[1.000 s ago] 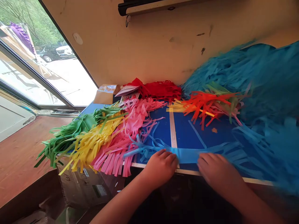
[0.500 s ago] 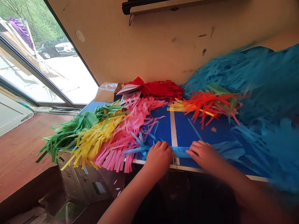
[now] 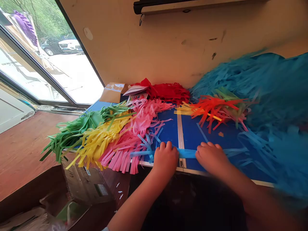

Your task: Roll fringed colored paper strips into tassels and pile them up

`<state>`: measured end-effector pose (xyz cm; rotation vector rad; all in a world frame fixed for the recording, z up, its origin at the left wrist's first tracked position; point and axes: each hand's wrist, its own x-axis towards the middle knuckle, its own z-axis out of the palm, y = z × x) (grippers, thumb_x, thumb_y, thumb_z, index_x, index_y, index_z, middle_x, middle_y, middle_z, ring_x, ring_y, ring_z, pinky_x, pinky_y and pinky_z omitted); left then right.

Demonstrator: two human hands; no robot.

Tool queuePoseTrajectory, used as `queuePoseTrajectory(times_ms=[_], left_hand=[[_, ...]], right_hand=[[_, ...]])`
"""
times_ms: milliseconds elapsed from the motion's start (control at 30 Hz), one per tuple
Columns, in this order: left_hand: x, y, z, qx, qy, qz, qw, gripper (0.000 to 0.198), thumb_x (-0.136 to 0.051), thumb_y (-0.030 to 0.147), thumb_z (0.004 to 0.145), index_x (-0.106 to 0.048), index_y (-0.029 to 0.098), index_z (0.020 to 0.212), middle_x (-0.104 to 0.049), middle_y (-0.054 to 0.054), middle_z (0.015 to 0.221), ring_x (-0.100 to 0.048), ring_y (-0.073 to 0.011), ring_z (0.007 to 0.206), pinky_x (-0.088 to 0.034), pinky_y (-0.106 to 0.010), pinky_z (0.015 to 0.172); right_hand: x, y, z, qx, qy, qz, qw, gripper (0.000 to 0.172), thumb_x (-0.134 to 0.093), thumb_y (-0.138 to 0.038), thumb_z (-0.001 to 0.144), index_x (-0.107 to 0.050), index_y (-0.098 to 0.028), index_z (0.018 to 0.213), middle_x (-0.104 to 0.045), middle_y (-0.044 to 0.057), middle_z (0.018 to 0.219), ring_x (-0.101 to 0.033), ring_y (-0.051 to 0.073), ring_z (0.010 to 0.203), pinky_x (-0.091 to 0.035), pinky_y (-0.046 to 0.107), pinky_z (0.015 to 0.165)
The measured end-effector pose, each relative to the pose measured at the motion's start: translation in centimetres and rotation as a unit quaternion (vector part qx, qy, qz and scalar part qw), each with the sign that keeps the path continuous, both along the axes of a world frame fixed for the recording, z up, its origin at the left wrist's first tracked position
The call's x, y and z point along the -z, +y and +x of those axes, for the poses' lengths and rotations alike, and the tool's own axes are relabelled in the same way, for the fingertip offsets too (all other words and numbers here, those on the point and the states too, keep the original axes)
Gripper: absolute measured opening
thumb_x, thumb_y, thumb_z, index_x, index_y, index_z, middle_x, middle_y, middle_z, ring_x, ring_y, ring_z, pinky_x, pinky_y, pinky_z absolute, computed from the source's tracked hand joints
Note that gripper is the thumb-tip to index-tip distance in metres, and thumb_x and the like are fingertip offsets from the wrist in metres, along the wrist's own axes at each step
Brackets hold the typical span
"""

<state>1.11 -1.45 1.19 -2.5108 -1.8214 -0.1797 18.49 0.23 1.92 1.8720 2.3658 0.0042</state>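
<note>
I see L hand [image 3: 166, 157] & R hand [image 3: 211, 158], fingers [image 3: 168, 146] gripping the blue strip [image 3: 188, 153], stretched btwn them nr front edge of table [image 3: 189, 133]. Pink fringe [image 3: 141, 123] left of L hand; orange bunch [image 3: 214, 106] beyond R.

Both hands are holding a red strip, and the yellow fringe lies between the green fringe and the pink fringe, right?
Not red: the head view shows the left hand and right hand holding a blue strip. The yellow fringe does lie between the green fringe and the pink fringe.
</note>
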Motion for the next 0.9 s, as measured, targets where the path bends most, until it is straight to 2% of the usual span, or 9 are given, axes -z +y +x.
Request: queuePoseTrajectory(times_ms=[167, 367, 600, 700, 767, 833, 900], left_hand=[[-0.6, 1.1, -0.4, 0.019, 0.018, -0.039, 0.999, 0.026, -0.043, 0.025, 0.088, -0.066, 0.015, 0.085, -0.058, -0.011, 0.092, -0.058, -0.0256, 0.081, -0.048, -0.034, 0.06], [-1.3, 2.4, -0.5, 0.034, 0.036, -0.08, 0.996, 0.031, -0.04, 0.027, 0.09, -0.068, 0.014, 0.087, -0.062, -0.012, 0.088, -0.063, -0.0246, 0.076, -0.049, -0.034, 0.061], [-0.4, 2.9, -0.3, 0.032, 0.045, -0.081, 0.995, 0.032, -0.039, 0.028, 0.091, -0.066, 0.01, 0.091, -0.062, -0.014, 0.089, -0.063, -0.0265, 0.078, -0.048, -0.034, 0.06], [-0.2, 2.7, -0.8, 0.049, 0.043, -0.07, 0.995, 0.031, -0.038, 0.029, 0.091, -0.064, 0.012, 0.091, -0.061, -0.012, 0.09, -0.06, -0.0259, 0.081, -0.047, -0.035, 0.063], [-0.2, 2.3, -1.3, 0.062, 0.037, -0.035, 0.997, 0.029, -0.04, 0.032, 0.09, -0.063, 0.014, 0.09, -0.06, -0.011, 0.093, -0.057, -0.0261, 0.088, -0.045, -0.037, 0.07], [-0.4, 1.8, -1.7, 0.078, 0.028, 0.014, 0.996, 0.027, -0.043, 0.035, 0.089, -0.062, 0.015, 0.088, -0.059, -0.009, 0.096, -0.054, -0.0259, 0.092, -0.043, -0.039, 0.076], [-0.6, 1.4, -1.8, 0.099, 0.019, 0.052, 0.994, 0.024, -0.046, 0.035, 0.087, -0.062, 0.017, 0.087, -0.058, -0.008, 0.098, -0.052, -0.0249, 0.092, -0.041, -0.039, 0.078]], right_hand=[[-0.5, 0.1, -0.7, 0.019, -0.002, -0.013, 1.0, 0.034, -0.03, -0.014, 0.081, -0.061, -0.016, 0.068, -0.06, 0.011, 0.08, -0.054, 0.025, 0.081, -0.031, 0.036, 0.066], [-0.8, 1.0, -0.9, 0.039, 0.009, -0.043, 0.998, 0.034, -0.031, -0.021, 0.081, -0.061, -0.016, 0.065, -0.061, 0.011, 0.073, -0.056, 0.027, 0.079, -0.031, 0.039, 0.069], [-1.0, 2.5, -0.6, 0.054, 0.02, -0.094, 0.994, 0.032, -0.032, -0.026, 0.08, -0.054, -0.018, 0.059, -0.06, 0.008, 0.064, -0.055, 0.021, 0.065, -0.031, 0.038, 0.069], [-0.9, 2.3, 0.0, 0.038, 0.034, -0.104, 0.993, 0.029, -0.032, -0.025, 0.082, -0.055, -0.018, 0.065, -0.06, 0.005, 0.065, -0.054, 0.019, 0.064, -0.032, 0.037, 0.07], [-0.8, 1.8, 0.5, 0.016, 0.05, -0.083, 0.995, 0.027, -0.033, -0.028, 0.083, -0.057, -0.019, 0.076, -0.062, 0.004, 0.076, -0.054, 0.019, 0.074, -0.031, 0.036, 0.074], [-0.4, 1.1, 1.0, -0.023, 0.08, -0.029, 0.996, 0.024, -0.038, -0.033, 0.084, -0.058, -0.02, 0.085, -0.062, 0.004, 0.088, -0.052, 0.021, 0.086, -0.03, 0.037, 0.079], [-0.1, 0.5, 1.2, -0.066, 0.12, 0.026, 0.99, 0.021, -0.042, -0.036, 0.083, -0.058, -0.022, 0.086, -0.061, 0.004, 0.092, -0.05, 0.021, 0.089, -0.029, 0.036, 0.081]])
